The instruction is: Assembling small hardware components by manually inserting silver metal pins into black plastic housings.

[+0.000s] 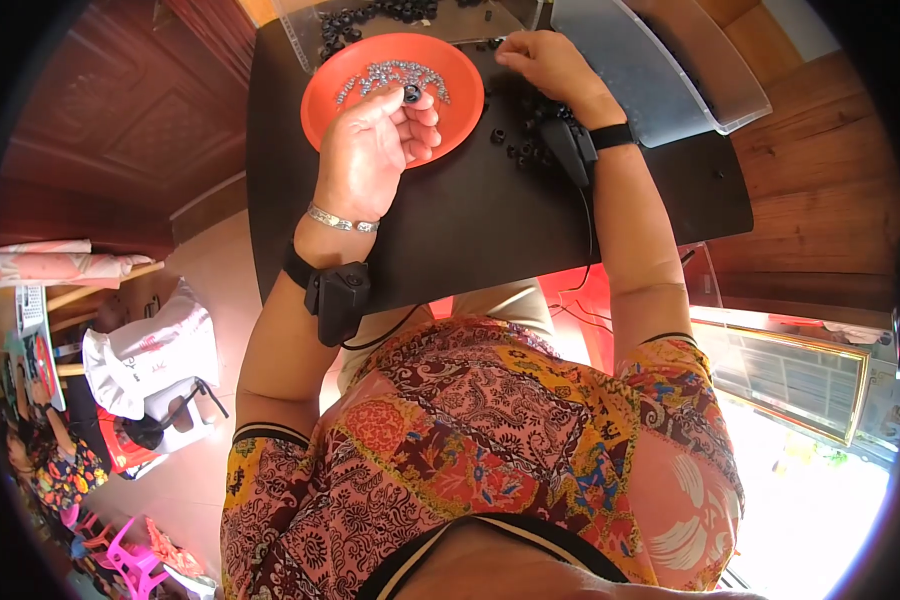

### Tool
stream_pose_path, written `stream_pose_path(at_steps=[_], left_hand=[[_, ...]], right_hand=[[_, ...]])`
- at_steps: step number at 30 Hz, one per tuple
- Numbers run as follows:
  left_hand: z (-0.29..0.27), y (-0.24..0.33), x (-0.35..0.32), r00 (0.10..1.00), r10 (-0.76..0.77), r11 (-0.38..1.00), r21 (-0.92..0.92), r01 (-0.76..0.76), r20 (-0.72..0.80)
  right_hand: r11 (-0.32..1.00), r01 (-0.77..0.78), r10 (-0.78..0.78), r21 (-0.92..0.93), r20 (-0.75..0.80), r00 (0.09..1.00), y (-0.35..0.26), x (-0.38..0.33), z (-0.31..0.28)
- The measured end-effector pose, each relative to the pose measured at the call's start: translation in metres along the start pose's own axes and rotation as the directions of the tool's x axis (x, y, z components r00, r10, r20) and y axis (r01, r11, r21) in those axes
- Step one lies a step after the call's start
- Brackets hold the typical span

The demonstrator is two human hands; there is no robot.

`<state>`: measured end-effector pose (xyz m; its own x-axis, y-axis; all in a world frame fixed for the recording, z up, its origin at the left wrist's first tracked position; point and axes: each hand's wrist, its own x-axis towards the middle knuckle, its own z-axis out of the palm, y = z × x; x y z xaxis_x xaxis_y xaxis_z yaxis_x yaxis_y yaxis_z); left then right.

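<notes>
My left hand (370, 145) is over an orange-red plate (315, 115), palm up with the fingers curled. Between its thumb and fingertips sits a small black knob-like part (411, 94) with a round opening. Many small silvery metal pieces (395, 72) lie in the plate. To the right of the plate, my right hand (550, 65) is closed, its thumb and fingers pressed together above the tabletop. What they hold, if anything, is too small to make out. Loose black parts (530, 150) are scattered under and beside the right wrist.
A clear tray (295, 40) with many black parts stands behind the plate. At the far right is a large translucent bin (650, 90). Everything rests on a dark table (440, 230). A cable hangs from the right wrist device (570, 150). Another person (60, 440) is at the far left.
</notes>
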<state>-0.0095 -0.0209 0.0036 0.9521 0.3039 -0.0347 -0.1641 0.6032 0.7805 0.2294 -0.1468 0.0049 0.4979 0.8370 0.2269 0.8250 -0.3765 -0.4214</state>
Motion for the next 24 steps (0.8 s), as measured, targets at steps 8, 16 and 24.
stream_pose_path(at_steps=[8,16,24], left_hand=[[0.002,-0.007,-0.003,0.999,-0.027,0.999,-0.026,0.026,-0.023],[0.002,-0.005,-0.003,1.0,-0.024,0.999,-0.032,0.024,-0.01],[0.003,-0.007,-0.004,0.999,0.003,1.0,-0.004,-0.003,-0.041]], right_hand=[[0.43,-0.026,-0.182,0.903,0.114,0.977,-0.068,-0.018,0.009],[0.298,-0.034,-0.256,0.954,0.114,0.96,-0.081,-0.023,0.017],[0.305,-0.033,-0.234,0.952,0.108,0.966,-0.083,-0.025,0.019]])
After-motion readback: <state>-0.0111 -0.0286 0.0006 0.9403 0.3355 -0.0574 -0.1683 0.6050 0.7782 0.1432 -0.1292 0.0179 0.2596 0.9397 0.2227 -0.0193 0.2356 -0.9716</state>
